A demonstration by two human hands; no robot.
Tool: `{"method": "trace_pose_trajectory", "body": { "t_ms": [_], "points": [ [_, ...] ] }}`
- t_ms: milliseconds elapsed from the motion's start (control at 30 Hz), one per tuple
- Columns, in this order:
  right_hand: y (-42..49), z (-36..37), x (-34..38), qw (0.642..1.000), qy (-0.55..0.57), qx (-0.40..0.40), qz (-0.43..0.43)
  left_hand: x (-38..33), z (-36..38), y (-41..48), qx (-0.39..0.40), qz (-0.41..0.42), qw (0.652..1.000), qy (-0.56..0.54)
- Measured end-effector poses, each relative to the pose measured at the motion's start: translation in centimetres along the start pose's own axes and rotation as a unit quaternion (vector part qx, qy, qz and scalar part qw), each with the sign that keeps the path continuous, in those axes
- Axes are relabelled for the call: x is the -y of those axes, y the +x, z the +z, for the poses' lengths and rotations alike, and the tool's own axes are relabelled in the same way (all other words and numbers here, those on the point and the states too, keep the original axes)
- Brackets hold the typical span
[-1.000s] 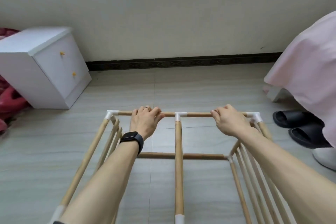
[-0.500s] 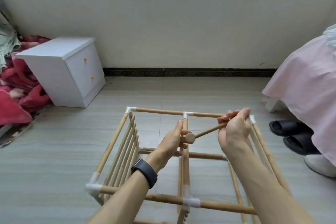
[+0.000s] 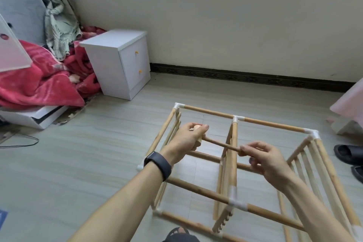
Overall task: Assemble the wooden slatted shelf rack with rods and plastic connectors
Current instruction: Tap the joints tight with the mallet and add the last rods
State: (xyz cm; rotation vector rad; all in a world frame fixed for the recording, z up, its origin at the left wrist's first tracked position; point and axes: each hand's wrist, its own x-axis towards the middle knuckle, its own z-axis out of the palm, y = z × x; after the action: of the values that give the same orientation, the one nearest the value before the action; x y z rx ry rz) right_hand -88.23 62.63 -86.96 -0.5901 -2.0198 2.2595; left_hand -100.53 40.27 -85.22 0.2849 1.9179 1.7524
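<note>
The wooden rack (image 3: 208, 190) lies on its side on the tiled floor, its rods joined by white plastic connectors (image 3: 236, 119). Slatted panels stand at its left, middle and right. Above the rack I hold a small wooden mallet (image 3: 220, 144) level. My left hand (image 3: 188, 139), with a black watch on the wrist, grips the mallet's rounded head. My right hand (image 3: 265, 157) pinches the far end of its thin handle.
A white two-drawer cabinet (image 3: 121, 63) stands against the wall at the left, beside a red blanket (image 3: 39, 82) and flat white boards. Black slippers (image 3: 347, 155) and a pink cloth (image 3: 351, 104) lie at the right. A dark slipper (image 3: 179, 236) shows at the bottom edge.
Both hands left the rack's top rod and took up the mallet. The view has swung left, the left hand now sits further left, and the mallet lies level between the hands.
</note>
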Motion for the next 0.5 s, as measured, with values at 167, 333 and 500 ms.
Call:
{"method": "trace_pose_trajectory", "body": {
  "t_ms": [167,333,500],
  "points": [
    [0.9,4.0,1.2,0.932,-0.344,0.097,-0.052,-0.7,-2.4,2.0,-0.051,0.076,0.991,0.101],
    [5.7,7.5,2.3,0.863,-0.487,-0.006,-0.133,0.9,-6.8,6.2,-0.264,0.036,0.897,0.353],
    [12.2,9.7,2.8,0.810,-0.558,-0.053,-0.172,4.3,-9.1,9.6,-0.191,-0.108,0.842,0.494]
  ]
}}
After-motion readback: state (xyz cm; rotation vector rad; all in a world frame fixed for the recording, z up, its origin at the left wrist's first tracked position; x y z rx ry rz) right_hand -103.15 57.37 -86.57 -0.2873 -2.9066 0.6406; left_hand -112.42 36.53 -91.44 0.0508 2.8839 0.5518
